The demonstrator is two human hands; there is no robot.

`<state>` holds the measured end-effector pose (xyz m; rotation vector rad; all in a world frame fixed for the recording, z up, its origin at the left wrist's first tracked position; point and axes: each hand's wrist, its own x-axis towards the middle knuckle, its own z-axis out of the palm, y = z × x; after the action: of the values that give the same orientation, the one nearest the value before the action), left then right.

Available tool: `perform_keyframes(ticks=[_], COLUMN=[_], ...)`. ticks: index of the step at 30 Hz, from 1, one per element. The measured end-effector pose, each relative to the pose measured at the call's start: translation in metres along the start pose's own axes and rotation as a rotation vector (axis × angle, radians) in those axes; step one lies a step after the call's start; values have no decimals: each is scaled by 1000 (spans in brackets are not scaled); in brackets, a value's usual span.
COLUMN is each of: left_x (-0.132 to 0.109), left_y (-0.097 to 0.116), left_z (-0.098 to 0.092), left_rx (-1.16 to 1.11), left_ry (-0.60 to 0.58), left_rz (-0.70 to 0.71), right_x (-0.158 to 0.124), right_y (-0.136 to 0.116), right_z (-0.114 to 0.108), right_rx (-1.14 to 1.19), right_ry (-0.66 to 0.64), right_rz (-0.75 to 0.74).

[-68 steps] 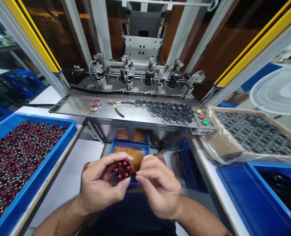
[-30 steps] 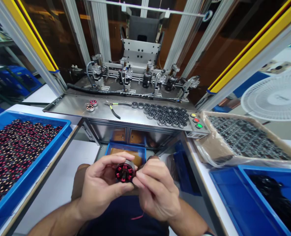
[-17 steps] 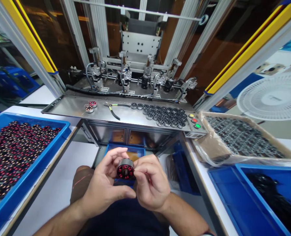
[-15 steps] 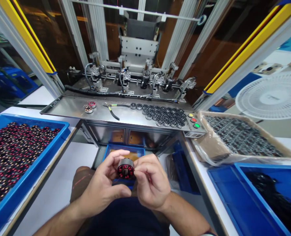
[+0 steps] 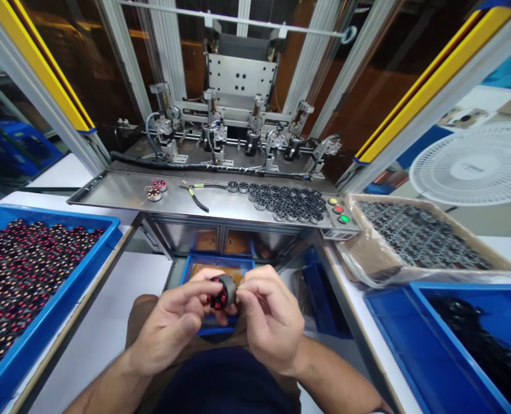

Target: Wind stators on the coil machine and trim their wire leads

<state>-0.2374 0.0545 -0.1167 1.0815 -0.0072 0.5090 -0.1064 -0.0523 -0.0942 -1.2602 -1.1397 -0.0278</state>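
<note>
A motor stator (image 5: pixel 224 291), a grey ring with red copper windings inside, is held over my lap in my left hand (image 5: pixel 173 319). My left index finger lies across its face, and other fingers support it from behind and below. My right hand (image 5: pixel 270 316) is closed in a pinch right at the stator's right edge. Thin reddish wire seems to show at those fingers, but what exactly they pinch is too small to make out. Ahead on the metal shelf (image 5: pixel 121 192) lie two wound stators (image 5: pixel 154 193), pliers (image 5: pixel 194 194) and several dark rings (image 5: pixel 288 201).
At left stands a blue bin (image 5: pixel 115 227) of wound stators. To the right are a carton (image 5: pixel 354 253) of grey parts, a blue bin (image 5: pixel 389 339) with black pieces and a white fan (image 5: pixel 475 164). Push buttons (image 5: pixel 338 210) sit at the shelf's end, before machine fixtures (image 5: pixel 251 141).
The stator has turned in my left hand, its wound face now pointing more to the left. My left index finger has moved onto that face; the right hand stays pinched beside it.
</note>
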Motion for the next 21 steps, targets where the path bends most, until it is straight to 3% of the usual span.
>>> perform_keyframes(ticks=[4, 8, 14, 17, 21], left_x=[-2, 0, -1, -2, -3], left_y=[2, -1, 1, 2, -4], left_z=[-3, 0, 8, 13, 10], left_rx=[52, -29, 2, 29, 293], left_ry=[52, 118, -25, 32, 132], left_rz=[125, 123, -276, -174, 121], right_x=[3, 4, 3, 2, -2], right_y=[-1, 0, 0, -3, -6], right_z=[0, -5, -14, -13, -6], right_rx=[68, 80, -22, -40, 87], right_ry=[-19, -86, -152, -137, -73], right_rz=[59, -59, -199, -169, 53])
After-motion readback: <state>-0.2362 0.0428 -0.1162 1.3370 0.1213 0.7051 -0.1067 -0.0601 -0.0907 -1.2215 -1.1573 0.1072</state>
